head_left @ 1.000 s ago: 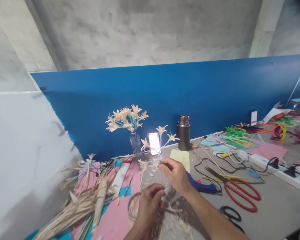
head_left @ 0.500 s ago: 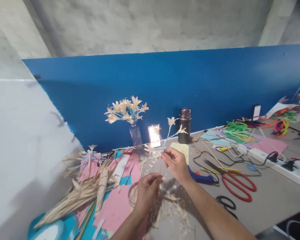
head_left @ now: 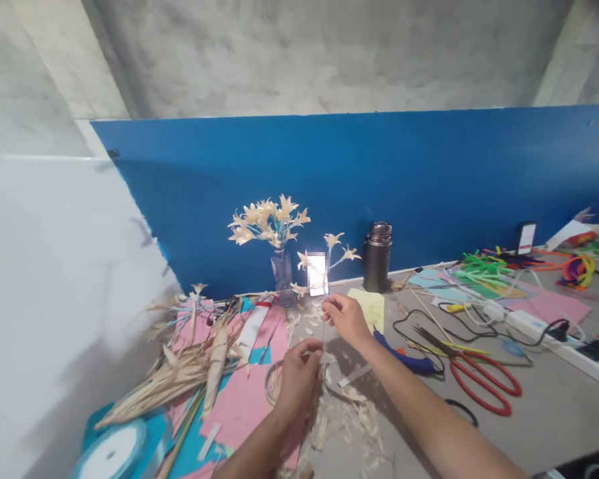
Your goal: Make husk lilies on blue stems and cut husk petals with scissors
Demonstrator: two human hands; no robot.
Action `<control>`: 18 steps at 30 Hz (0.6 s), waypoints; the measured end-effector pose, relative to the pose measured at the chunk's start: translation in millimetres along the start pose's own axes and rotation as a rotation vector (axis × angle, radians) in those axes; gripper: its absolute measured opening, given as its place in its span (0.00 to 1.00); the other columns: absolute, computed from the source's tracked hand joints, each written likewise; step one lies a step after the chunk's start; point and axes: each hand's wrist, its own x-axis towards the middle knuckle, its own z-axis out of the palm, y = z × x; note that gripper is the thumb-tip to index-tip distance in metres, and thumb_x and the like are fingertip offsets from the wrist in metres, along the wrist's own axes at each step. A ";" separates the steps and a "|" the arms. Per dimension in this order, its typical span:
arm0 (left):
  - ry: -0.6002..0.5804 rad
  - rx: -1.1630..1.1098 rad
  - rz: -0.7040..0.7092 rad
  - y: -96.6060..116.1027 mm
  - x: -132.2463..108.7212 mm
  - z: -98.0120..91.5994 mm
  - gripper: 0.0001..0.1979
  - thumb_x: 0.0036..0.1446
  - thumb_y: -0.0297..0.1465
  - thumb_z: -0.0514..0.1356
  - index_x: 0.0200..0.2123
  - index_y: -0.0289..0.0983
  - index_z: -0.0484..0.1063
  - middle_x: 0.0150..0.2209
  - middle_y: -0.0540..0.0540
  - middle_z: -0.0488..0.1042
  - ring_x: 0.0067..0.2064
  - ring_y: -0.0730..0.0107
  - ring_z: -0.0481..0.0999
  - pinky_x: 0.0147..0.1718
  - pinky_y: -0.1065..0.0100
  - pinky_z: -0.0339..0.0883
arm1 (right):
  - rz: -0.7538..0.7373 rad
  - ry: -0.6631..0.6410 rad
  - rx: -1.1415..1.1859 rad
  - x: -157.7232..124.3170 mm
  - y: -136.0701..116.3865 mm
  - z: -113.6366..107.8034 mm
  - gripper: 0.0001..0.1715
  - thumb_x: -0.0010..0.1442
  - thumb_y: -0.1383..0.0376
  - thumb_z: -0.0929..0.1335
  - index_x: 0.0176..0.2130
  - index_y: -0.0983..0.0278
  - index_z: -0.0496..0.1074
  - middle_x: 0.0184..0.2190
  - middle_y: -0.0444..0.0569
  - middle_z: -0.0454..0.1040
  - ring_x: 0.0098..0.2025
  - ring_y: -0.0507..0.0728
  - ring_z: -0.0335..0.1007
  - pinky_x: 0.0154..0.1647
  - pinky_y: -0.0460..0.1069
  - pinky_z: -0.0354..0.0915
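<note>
My right hand (head_left: 346, 318) is closed in a pinch on a thin stem with cream husk flowers (head_left: 332, 251) that rises above the table. My left hand (head_left: 296, 374) is closed lower down, its fingertips pinching the bottom of the same stem above a pile of husk shavings (head_left: 344, 419). A small glass vase (head_left: 281, 271) with a bunch of the same cream flowers (head_left: 269, 219) stands just behind, against the blue partition (head_left: 429, 186).
Dried husk leaves (head_left: 180, 379) lie on pink and teal paper (head_left: 234, 406) at left, with a white ribbon spool (head_left: 112, 452). A dark flask (head_left: 378, 256), blue glue gun (head_left: 409, 360), red scissors (head_left: 484, 376), cables, a power strip (head_left: 554, 332) and coloured pipe cleaners (head_left: 479, 273) fill the right.
The flower stem has turned more upright in my right hand and moved slightly left. The view has shifted, showing the ribbon spool at lower left.
</note>
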 end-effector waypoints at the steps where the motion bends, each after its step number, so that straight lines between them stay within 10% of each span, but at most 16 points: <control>1: 0.009 0.008 0.007 -0.9 0.0 0.7 0.13 0.50 0.31 0.62 0.38 0.33 0.78 0.18 0.52 0.70 0.17 0.78 0.62 0.17 0.76 0.52 | -0.009 -0.014 -0.017 5.7 1.5 2.8 0.10 0.58 0.60 0.65 0.30 0.62 0.73 0.22 0.45 0.75 0.24 0.57 0.74 0.24 0.46 0.65; 11: 0.044 -0.051 0.042 15.3 -1.7 -1.1 0.13 0.49 0.36 0.63 0.35 0.33 0.75 0.20 0.53 0.70 0.15 0.80 0.60 0.15 0.75 0.51 | -0.128 -0.092 -0.158 19.7 -16.9 23.9 0.11 0.59 0.70 0.67 0.25 0.63 0.73 0.19 0.42 0.72 0.24 0.54 0.68 0.29 0.46 0.58; 18: -0.473 0.218 0.193 59.0 -35.4 9.1 0.18 0.62 0.41 0.54 0.32 0.35 0.77 0.18 0.50 0.70 0.19 0.72 0.68 0.21 0.71 0.61 | -0.060 -0.093 -0.155 1.4 -1.4 16.8 0.06 0.59 0.70 0.69 0.31 0.62 0.76 0.21 0.40 0.73 0.26 0.53 0.70 0.32 0.45 0.60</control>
